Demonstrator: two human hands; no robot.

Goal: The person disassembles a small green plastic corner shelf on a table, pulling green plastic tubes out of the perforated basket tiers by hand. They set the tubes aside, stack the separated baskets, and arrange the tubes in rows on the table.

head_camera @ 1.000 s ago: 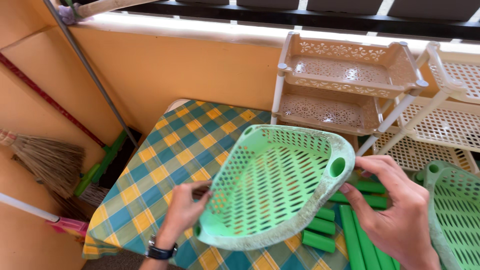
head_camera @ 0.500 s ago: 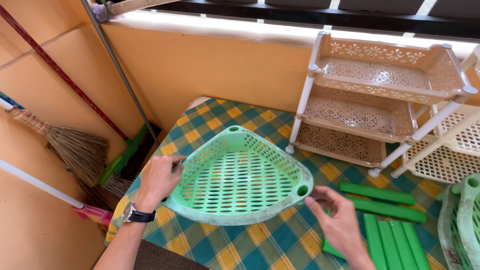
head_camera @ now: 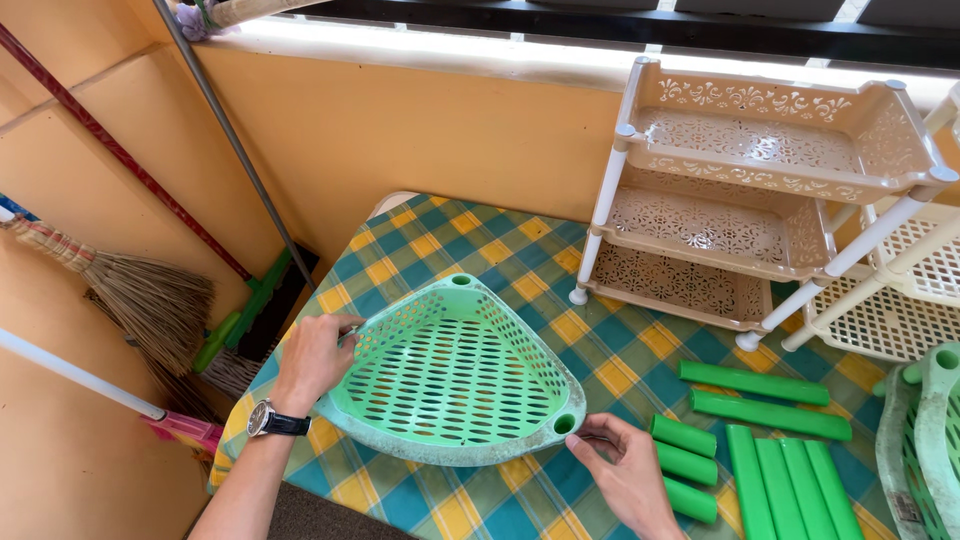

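Left hand (head_camera: 312, 358) grips the green tray (head_camera: 455, 375) at its left rim, right hand (head_camera: 628, 472) touches its right corner, fingers loose, green tubes (head_camera: 765, 412) right of it.

A home balcony or utility corner is suggested by brooms (head_camera: 150, 300) leaned against orange walls (head_camera: 420, 140) and a checked tablecloth (head_camera: 560, 290).

My left hand (head_camera: 312, 358), with a black wristwatch on its wrist, curls knuckles-up, forearm reaching in from below. My right hand (head_camera: 628, 478) lies palm-down, fingers (head_camera: 592, 428) bent forward.
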